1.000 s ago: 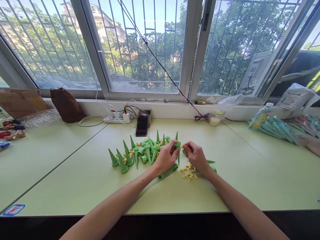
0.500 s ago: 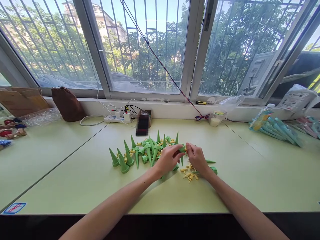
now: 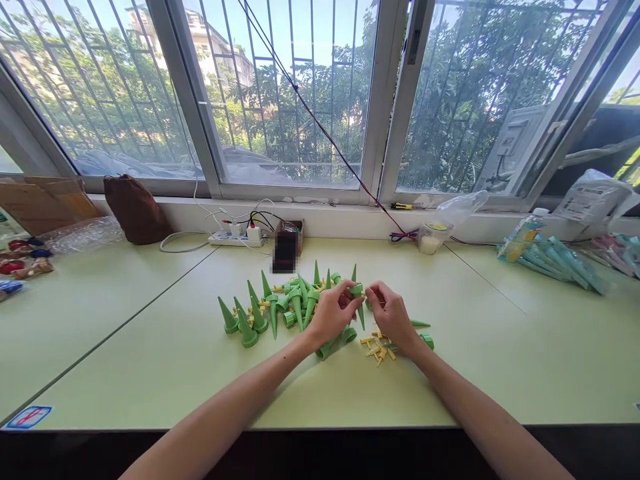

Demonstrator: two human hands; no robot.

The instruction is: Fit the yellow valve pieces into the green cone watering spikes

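Observation:
My left hand [image 3: 331, 312] is closed round a green cone-shaped spike [image 3: 359, 301], held point down above the pale green table [image 3: 150, 360]. My right hand [image 3: 391, 313] pinches at the spike's top end, where a small yellow part shows between the fingers. A heap of green spikes [image 3: 280, 303] lies to the left of my hands, some of them upright. A small pile of yellow fittings [image 3: 377, 347] lies under my right wrist, with a few more green spikes [image 3: 424, 339] beside it.
Behind the heap stand a dark box [image 3: 286, 250] and a power strip [image 3: 235, 235] with cables. A brown pouch [image 3: 135, 208] sits at the back left, a small jar [image 3: 430, 237] at the back right. Teal packaged items [image 3: 555, 257] lie far right, small toys [image 3: 20, 260] far left.
Both hands lowered toward the table half a second ago, then rose again. The spike is now held point down once more, with my right fingers at its top.

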